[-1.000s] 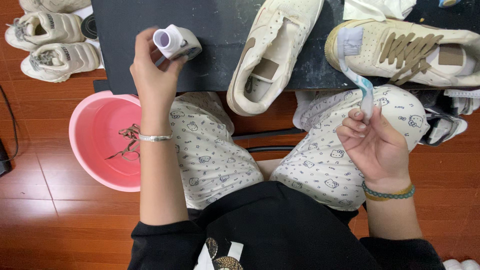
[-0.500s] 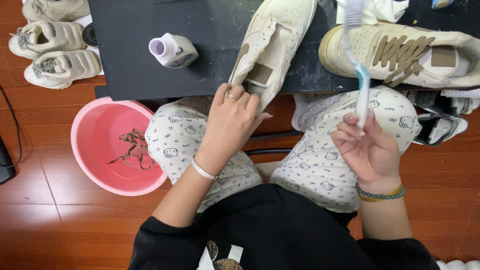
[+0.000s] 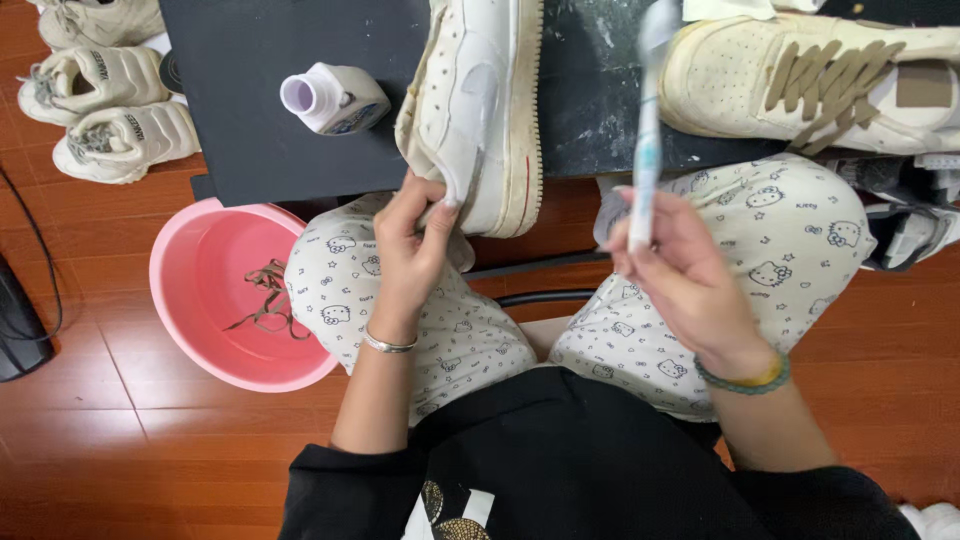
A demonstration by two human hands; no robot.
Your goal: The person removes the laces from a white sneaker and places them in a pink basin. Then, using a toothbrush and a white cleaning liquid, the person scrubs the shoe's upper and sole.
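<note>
- Closest in: the person sits with knees apart in patterned white pajama pants (image 3: 450, 330) and a black top, over a reddish wood floor (image 3: 120, 440).
- Left hand (image 3: 412, 245), silver bracelet on the wrist, has its fingers curled and pinching the heel end of a dirty white sneaker (image 3: 478, 110). That shoe is tipped on its side, heel hanging off the worktop edge over the lap, toe pointing away.
- Right hand (image 3: 680, 270), green bead bracelet on the wrist, is closed around the handle of a toothbrush (image 3: 647, 130), held upright with the brush end up. The top is blurry, so can't make out the bristles.
- Off to the left on the floor there's a pink basin (image 3: 215, 300) with brownish shoelaces (image 3: 265, 295) lying in it.
- On the dark worktop (image 3: 250, 90), a small white bottle (image 3: 335, 98) with a pale purple cap lies on its side, just left of the sneaker.
- Further right on the worktop, a second cream sneaker (image 3: 800, 75) with tan laces.
- Far left on the floor, a few more beige sneakers (image 3: 100, 90) bunched together.
</note>
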